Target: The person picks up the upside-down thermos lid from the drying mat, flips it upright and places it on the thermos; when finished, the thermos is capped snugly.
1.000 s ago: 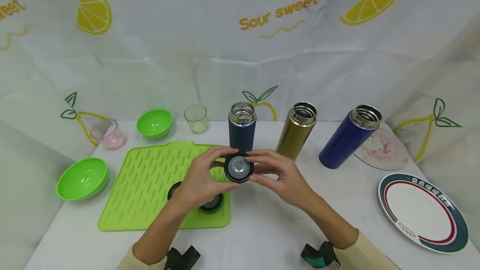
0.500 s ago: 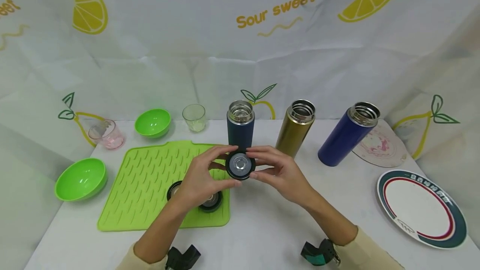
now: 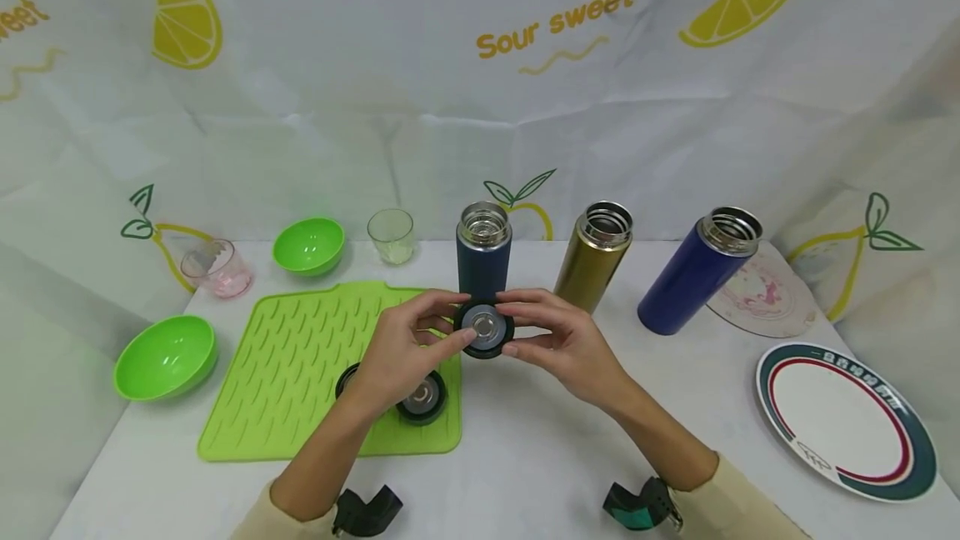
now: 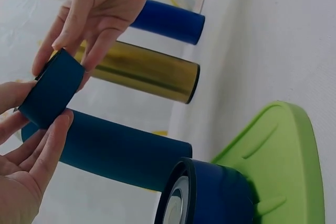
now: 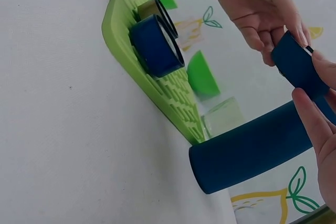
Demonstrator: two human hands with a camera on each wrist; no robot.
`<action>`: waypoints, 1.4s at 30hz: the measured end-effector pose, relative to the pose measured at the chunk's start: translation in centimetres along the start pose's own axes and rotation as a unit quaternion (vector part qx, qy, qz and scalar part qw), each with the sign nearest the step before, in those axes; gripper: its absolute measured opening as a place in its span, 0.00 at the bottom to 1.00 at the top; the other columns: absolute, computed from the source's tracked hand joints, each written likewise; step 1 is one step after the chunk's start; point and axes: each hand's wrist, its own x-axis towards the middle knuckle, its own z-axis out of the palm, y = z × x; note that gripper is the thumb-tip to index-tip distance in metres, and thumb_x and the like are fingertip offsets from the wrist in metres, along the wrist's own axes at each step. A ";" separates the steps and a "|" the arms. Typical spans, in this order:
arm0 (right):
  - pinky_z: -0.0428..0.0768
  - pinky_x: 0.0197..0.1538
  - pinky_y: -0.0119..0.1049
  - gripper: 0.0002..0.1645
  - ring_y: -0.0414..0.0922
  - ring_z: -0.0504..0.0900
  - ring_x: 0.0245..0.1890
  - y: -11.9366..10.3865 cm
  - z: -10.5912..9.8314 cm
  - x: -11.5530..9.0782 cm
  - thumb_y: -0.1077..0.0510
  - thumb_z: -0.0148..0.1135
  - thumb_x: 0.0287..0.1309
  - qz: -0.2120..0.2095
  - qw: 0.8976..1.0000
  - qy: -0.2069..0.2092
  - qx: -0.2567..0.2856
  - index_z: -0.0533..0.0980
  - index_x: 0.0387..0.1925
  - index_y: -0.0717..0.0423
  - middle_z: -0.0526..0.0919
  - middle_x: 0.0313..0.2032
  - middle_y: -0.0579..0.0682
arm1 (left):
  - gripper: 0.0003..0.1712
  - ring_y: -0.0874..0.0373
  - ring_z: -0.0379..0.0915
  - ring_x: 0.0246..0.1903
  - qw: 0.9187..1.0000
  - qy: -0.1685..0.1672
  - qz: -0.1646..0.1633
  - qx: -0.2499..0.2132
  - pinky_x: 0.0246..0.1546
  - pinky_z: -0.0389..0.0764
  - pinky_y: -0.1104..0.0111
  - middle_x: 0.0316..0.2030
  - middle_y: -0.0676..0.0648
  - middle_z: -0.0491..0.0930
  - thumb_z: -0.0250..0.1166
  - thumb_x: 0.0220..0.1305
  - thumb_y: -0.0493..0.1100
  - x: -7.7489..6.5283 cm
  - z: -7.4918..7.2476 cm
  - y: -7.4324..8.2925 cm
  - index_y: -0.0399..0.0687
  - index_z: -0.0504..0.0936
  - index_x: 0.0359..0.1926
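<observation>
Both hands pinch one bottle lid (image 3: 487, 327) by its rim, its grey inner side turned toward the head camera. In the left wrist view the lid's outer wall (image 4: 50, 90) is dark teal. My left hand (image 3: 397, 352) grips from the left, its thumb lying across the inner face. Fingertips and thumb of my right hand (image 3: 562, 344) hold the right edge. Just behind stands the open dark teal bottle (image 3: 483, 261). A blue lid (image 3: 422, 398) and a gold lid (image 5: 154, 11) lie on the green mat (image 3: 292, 365), partly behind the left arm in the head view.
An open gold bottle (image 3: 592, 261) and an open blue bottle (image 3: 693, 277) stand to the right. Plates (image 3: 840, 423) lie farther right. Green bowls (image 3: 165, 361), a pink glass (image 3: 221, 269) and a clear glass (image 3: 392, 238) are at the left and back. A curtain (image 3: 337, 148) hangs behind.
My left thumb has moved from the lid's lower edge onto its inner face. The lid has shifted slightly right and up, still held in both hands.
</observation>
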 end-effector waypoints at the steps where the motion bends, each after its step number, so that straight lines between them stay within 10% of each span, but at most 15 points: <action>1: 0.88 0.52 0.34 0.27 0.33 0.83 0.57 0.0 0.0 0.0 0.70 0.69 0.58 -0.001 1.000 -0.001 0.001 0.78 0.60 0.68 0.76 0.64 0.63 | 0.23 0.58 0.85 0.42 1.000 0.001 0.003 -0.002 0.42 0.87 0.73 0.47 0.46 0.88 0.73 0.63 0.43 0.0 0.0 0.0 0.50 0.83 0.59; 15: 0.86 0.56 0.35 0.22 0.35 0.79 0.63 -0.2 0.1 0.1 0.70 0.67 0.60 -0.007 1.000 0.002 0.021 0.78 0.57 0.67 0.74 0.65 0.62 | 0.26 0.53 0.87 0.41 0.998 0.022 0.057 0.009 0.35 0.88 0.72 0.46 0.43 0.89 0.77 0.57 0.37 0.2 -0.3 0.2 0.46 0.84 0.58; 22: 0.87 0.55 0.34 0.27 0.34 0.81 0.62 -0.8 -0.2 0.6 0.70 0.66 0.62 0.006 0.999 0.009 0.039 0.74 0.62 0.68 0.81 0.60 0.35 | 0.22 0.54 0.88 0.43 0.995 0.023 0.094 0.011 0.36 0.89 0.72 0.44 0.44 0.89 0.77 0.54 0.34 0.4 -0.6 0.3 0.45 0.87 0.52; 29: 0.87 0.54 0.32 0.24 0.36 0.83 0.56 -0.8 -0.1 0.8 0.69 0.66 0.63 0.010 1.000 0.009 0.016 0.77 0.61 0.67 0.83 0.57 0.40 | 0.19 0.54 0.86 0.45 0.994 0.021 0.108 0.012 0.37 0.89 0.73 0.43 0.46 0.88 0.77 0.54 0.32 0.5 -0.5 0.3 0.44 0.88 0.49; 35: 0.87 0.53 0.31 0.23 0.34 0.82 0.55 -0.7 0.1 0.7 0.68 0.68 0.61 0.015 1.000 0.017 -0.005 0.79 0.58 0.66 0.83 0.55 0.50 | 0.20 0.51 0.85 0.49 0.995 0.005 0.099 -0.020 0.40 0.89 0.71 0.47 0.44 0.85 0.76 0.55 0.31 0.5 -0.4 0.2 0.42 0.87 0.50; 42: 0.87 0.52 0.31 0.23 0.35 0.82 0.57 -0.3 0.0 0.7 0.73 0.67 0.58 -0.047 0.999 0.027 0.001 0.78 0.57 0.70 0.82 0.55 0.39 | 0.25 0.48 0.83 0.56 0.997 -0.019 0.043 -0.067 0.48 0.89 0.67 0.57 0.44 0.81 0.76 0.57 0.40 0.3 -0.7 0.3 0.46 0.83 0.57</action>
